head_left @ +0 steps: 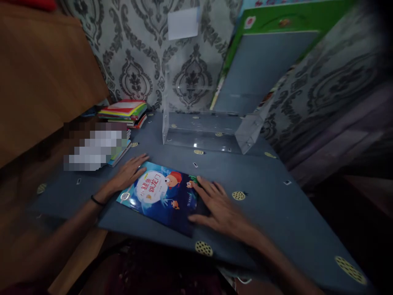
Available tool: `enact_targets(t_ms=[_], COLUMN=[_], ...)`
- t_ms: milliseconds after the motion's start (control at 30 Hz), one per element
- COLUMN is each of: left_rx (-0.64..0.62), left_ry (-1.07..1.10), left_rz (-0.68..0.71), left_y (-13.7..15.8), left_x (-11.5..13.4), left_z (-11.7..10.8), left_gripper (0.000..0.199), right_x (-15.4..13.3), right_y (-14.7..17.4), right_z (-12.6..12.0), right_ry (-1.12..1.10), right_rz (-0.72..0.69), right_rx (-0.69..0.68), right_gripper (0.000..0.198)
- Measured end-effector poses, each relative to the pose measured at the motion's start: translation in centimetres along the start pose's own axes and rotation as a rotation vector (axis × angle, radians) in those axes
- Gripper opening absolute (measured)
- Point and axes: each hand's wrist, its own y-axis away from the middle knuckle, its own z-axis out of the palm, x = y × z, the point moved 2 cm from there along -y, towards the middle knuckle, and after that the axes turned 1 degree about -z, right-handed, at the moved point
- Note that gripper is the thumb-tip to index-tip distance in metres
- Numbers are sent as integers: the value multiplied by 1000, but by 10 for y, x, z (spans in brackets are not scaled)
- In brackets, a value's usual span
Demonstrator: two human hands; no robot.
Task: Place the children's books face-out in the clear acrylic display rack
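Lying flat on the table point(270, 213), in the head view, the picture book point(162, 205) is between the fingers of the two hands. Its long axis goes from left fingers to right fingers, the right end slanting nearer to the person; the cover's top is turned away. The left hand point(127, 174) has its fingers nearly together, thumb apart, at the upper left corner. The right hand point(219, 209) lies with thumb and fingers spread over the right end. Beyond the fingertips stands a clear stand point(202, 137), with a green-framed board point(267, 65) behind it. Past the left fingers are a book stack point(124, 108) and a pixelated pile point(98, 149).
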Motion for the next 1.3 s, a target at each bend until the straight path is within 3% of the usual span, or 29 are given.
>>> enact_targets(t_ms=[67, 200, 367, 433, 533, 667, 733, 833, 1000, 1167, 1300], left_rx=[43, 145, 64, 58, 117, 179, 209, 264, 295, 277, 345], left_ry=[6, 7, 53, 58, 22, -26, -14, 71, 311, 671, 1011], left_rz=[-40, -66, 238, 261, 184, -27, -99, -95, -131, -289, -442], left_y=[13, 56, 102, 104, 95, 88, 91, 97, 100, 94, 82], left_x=[1, 11, 31, 31, 22, 7, 5, 13, 39, 50, 53], left_z=[1, 7, 17, 16, 7, -2, 2, 17, 32, 23, 16], left_gripper=[62, 56, 59, 55, 46, 40, 42, 47, 58, 69, 71], right_x=[1, 0, -2, -6, -18, -44, -57, -70, -74, -69, -64], right_y=[-6, -19, -24, -25, -21, -8, -2, 5, 11, 19, 22], right_z=[-1, 5, 8, 6, 3, 5, 8, 13, 15, 15, 19], right_ry=[74, 199, 239, 240, 279, 303, 286, 265, 262, 236, 191], right_rz=[8, 30, 40, 53, 86, 139, 152, 160, 133, 82, 54], right_rx=[42, 120, 175, 197, 241, 285, 323, 368, 383, 390, 404], right_gripper=[71, 50, 46, 43, 40, 37, 37, 34, 29, 29, 30])
